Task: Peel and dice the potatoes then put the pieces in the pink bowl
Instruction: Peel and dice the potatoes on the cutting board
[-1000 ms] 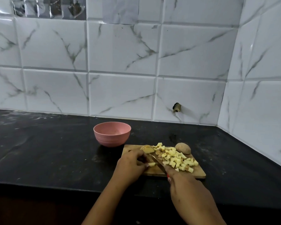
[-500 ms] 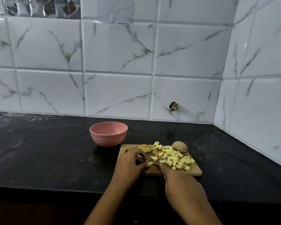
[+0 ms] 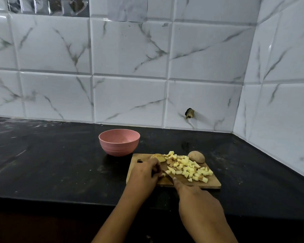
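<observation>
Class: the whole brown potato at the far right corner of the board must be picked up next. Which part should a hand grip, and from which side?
Grip the whole potato across its rounded middle, coming from above and the right. It lies on its side at the cutting board edge; diced pieces crowd its left.

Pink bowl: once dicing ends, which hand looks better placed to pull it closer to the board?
Probably left. The left hand rests on the cutting board's left part, nearer the pink bowl; the right hand grips the knife.
</observation>
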